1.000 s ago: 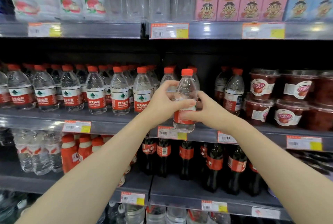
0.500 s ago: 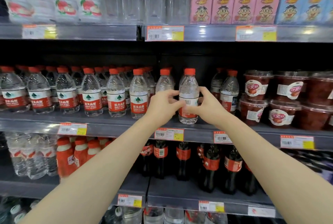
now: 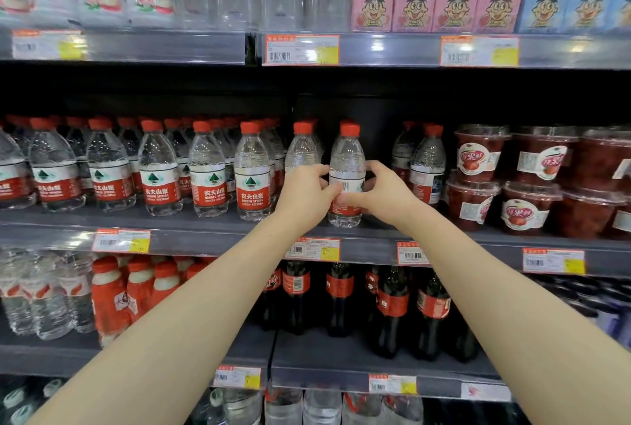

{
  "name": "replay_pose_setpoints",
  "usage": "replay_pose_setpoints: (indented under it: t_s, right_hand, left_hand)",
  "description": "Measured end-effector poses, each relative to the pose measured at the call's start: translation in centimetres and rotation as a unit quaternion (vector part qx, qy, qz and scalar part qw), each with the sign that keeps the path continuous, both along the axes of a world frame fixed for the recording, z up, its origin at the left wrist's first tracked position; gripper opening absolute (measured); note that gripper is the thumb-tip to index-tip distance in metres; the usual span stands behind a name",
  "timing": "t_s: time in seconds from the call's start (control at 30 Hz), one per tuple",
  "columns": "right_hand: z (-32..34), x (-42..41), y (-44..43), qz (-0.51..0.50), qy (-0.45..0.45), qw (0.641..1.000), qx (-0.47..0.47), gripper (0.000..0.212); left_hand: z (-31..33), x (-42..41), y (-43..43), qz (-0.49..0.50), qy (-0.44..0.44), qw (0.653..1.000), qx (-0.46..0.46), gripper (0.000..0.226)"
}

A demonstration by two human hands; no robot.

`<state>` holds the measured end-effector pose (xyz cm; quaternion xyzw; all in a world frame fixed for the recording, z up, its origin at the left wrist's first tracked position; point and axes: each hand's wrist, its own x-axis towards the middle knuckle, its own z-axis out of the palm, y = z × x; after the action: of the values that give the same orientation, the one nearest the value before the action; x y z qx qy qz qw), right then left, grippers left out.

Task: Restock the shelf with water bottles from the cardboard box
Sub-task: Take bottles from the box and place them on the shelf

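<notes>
Shelf (image 3: 211, 219) of water bottles, both hands gripping bottle (image 3: 346, 158)

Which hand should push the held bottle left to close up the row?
Right hand, probably: it grips the water bottle on its open side, while the left hand sits between it and the neighbouring bottle.

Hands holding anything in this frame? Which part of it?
One water bottle, gripped at mid-body around the label: left hand on its left side, right hand on its right. The cap is untouched.
</notes>
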<state>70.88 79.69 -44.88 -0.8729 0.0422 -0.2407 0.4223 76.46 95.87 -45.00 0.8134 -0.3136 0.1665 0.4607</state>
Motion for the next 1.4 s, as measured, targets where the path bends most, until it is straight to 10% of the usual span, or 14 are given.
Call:
replay_pose_setpoints:
  t_s: [0.67, 0.9, 1.4]
  right_hand:
    - [-0.1, 1.0, -0.3, -0.033, 0.002, 0.999, 0.005, 0.069]
    - [0.1, 1.2, -0.1, -0.035, 0.015, 0.999, 0.019, 0.071]
    - [0.2, -3.2, 0.3, -0.087, -0.023, 0.994, -0.061, 0.087]
  left_hand:
    - [-0.1, 1.2, -1.2, 0.0, 0.024, 1.0, -0.016, 0.043]
    - [-0.1, 1.2, -2.0, 0.046, -0.009, 0.999, 0.022, 0.013]
    - [0.1, -2.9, 1.1, 0.124, -0.089, 0.985, 0.075, 0.038]
